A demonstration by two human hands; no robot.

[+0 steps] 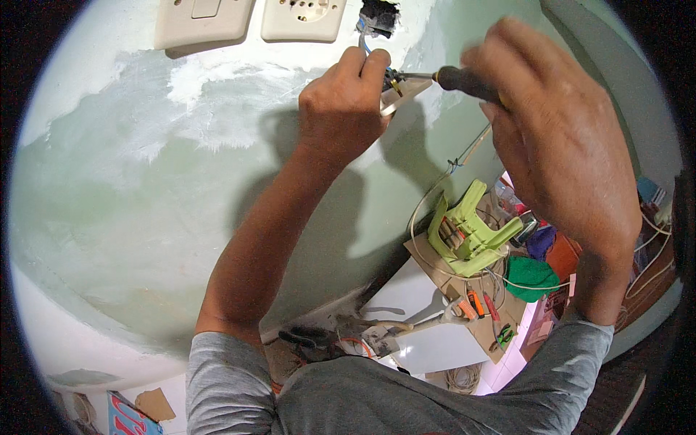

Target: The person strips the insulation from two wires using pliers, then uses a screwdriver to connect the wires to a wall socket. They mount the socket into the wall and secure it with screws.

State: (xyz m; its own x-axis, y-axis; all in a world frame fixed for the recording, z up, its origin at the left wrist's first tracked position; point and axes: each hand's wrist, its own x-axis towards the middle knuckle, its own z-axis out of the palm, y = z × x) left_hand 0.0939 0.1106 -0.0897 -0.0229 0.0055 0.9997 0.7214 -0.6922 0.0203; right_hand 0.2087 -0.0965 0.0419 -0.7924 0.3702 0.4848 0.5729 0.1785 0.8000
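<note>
The blue wire (pixel 366 48) could be nicked by the screwdriver (pixel 464 82), gripped in the right hand (pixel 562 138), should the white plate (pixel 415 90), pinched by the left hand (pixel 344 101), be tilted.

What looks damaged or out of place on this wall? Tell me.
The dark hole right of the socket plate looks odd: it has no cover, and wires run out of it to the left hand. The wall is patchy.
</note>
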